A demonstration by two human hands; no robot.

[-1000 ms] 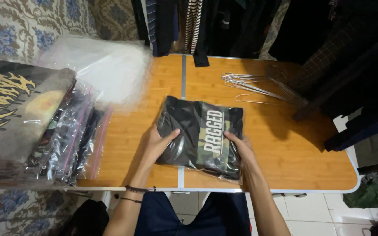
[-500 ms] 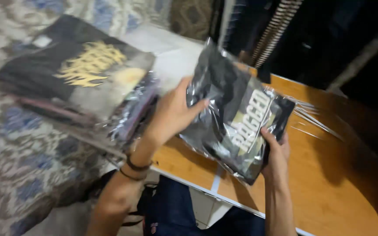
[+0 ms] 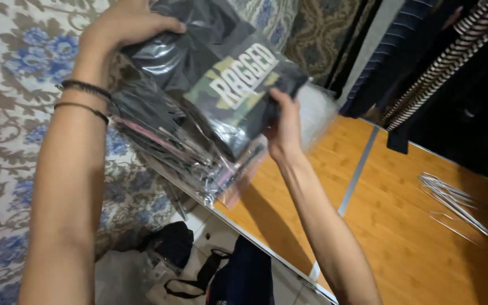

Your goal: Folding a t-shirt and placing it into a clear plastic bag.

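Head view: your left hand (image 3: 121,25) and right hand (image 3: 282,125) grip the bagged shirt (image 3: 221,79), fingers closed. Below your fingers, the slick stack of bagged shirts (image 3: 170,147) could slide off the table (image 3: 402,226).

Wooden folding table (image 3: 402,226), warm orange-brown grain, split by a pale metal seam (image 3: 358,172) from far edge to near edge, rimmed in light metal along the near side. On its left end, a stack of bagged dark garments (image 3: 182,149) in clear plastic sleeves, overhanging the near-left corner. Behind the stack, a loose heap of clear plastic bags (image 3: 317,110) on the wood. At the right, a bundle of thin white wire hangers (image 3: 453,200), flat on the surface, well apart from the stack. Below the table edge, pale tiled floor (image 3: 210,226) with a black bag (image 3: 170,243) and a crumpled white plastic bag (image 3: 122,277).
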